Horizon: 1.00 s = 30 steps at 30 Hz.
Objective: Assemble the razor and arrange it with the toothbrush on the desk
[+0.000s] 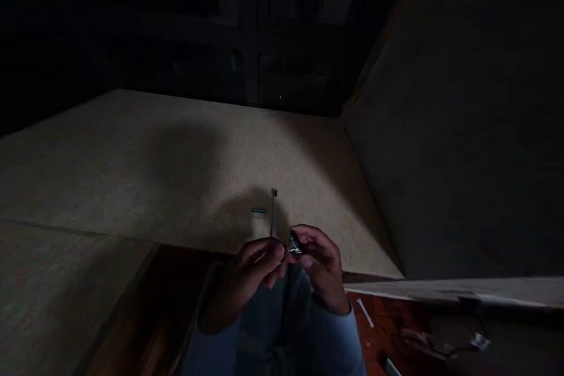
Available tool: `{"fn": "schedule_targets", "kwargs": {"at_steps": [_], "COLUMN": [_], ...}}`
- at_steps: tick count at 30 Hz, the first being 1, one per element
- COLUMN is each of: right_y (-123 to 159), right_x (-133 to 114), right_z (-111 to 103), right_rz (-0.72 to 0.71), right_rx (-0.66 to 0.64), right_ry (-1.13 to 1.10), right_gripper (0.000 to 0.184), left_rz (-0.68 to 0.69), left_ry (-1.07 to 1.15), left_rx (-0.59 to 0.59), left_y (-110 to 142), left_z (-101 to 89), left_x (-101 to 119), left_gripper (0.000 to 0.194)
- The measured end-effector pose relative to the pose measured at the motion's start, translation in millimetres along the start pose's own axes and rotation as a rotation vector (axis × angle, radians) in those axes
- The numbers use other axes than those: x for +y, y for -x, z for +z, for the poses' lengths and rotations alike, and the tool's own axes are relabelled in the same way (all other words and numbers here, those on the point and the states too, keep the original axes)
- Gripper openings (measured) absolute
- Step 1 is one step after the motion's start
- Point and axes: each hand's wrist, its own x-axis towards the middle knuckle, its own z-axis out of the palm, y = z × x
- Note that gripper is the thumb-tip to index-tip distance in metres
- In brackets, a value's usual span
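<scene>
My left hand (259, 267) is closed in a pinch in front of my lap. A thin grey stick (273, 214) with a small brownish tip rises just beyond its fingers; whether the hand grips it or it lies on the ledge, I cannot tell. Between finger and thumb, my right hand (324, 264) holds a small piece of dark and shiny silver metal (295, 243). The left fingertips meet its near end. On the pale ledge (247, 153), beyond the hands, lies a small dark bar with a greenish gleam (259, 210).
The light is dim. A dark window (251, 70) closes the ledge's far side, and a grey wall (462, 129) bounds the right. Lower right, a white strip (365, 312) and blurred clutter (440, 341) lie on the reddish floor (379, 329).
</scene>
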Motion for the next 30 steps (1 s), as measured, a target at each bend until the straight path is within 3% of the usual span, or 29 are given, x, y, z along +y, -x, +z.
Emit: {"fn": "schedule_targets", "kwargs": {"at_steps": [6, 15, 23, 30], "right_y": [3, 3, 3, 4], "right_x": [0, 7, 7, 5], "right_z": [6, 2, 1, 3], "right_rz": [0.039, 0.027, 0.012, 0.029], "right_rx": [-0.032, -0.011, 0.024, 0.033], "right_ry": [-0.032, 0.017, 0.005, 0.029], "right_gripper": [0.044, 0.038, 0.047, 0.041], "left_rz": [0.009, 0.077, 0.103, 0.074], "left_ry": [0.031, 0.006, 0.0, -0.021], "left_rx": [0.054, 0.15, 0.121, 0.109], "left_y": [-1, -3, -4, -5], "left_z": [-2.2, -5.5, -6.4, -5.6], "left_x": [-4, -14, -14, -16], "left_gripper": [0.056, 0.056, 0.051, 0.053]}}
